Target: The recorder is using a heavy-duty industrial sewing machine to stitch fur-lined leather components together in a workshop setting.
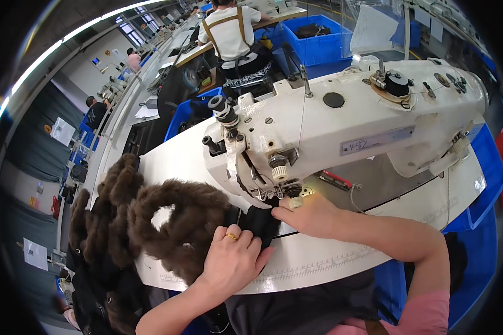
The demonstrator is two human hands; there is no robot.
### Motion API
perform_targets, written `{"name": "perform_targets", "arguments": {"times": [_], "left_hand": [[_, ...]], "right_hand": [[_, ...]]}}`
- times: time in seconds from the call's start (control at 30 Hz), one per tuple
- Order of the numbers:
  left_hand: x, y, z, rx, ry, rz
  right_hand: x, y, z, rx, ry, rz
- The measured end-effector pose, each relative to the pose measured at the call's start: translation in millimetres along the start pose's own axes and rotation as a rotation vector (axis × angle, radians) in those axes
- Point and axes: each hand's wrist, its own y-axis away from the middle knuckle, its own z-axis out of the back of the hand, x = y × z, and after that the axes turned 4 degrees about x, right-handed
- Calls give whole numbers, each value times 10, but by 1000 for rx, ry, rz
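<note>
Two hands meet at the centre of the frame. The left hand [232, 261], wearing one ring [232, 236], rests bent, close-set fingers at one black cloth [261, 222]; the right hand [314, 216] reaches its right edge, partly hidden by one sewing machine [313, 131]. Whether either pinches, I cannot tell. One looped brown fur piece [204, 207] lies left of centre on the white tabletop [310, 259]; fur bundles [123, 187] farther left overlap, uncountable.
</note>
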Motion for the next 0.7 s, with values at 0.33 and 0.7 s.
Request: {"name": "perform_targets", "arguments": {"times": [0.33,0.7], "left_hand": [[27,32,-109,-87,-77,-58],[111,-103,-62,-106,47,-98]], "right_hand": [[63,-119,39,20,111,272],[197,-177,149,148,82,178]]}}
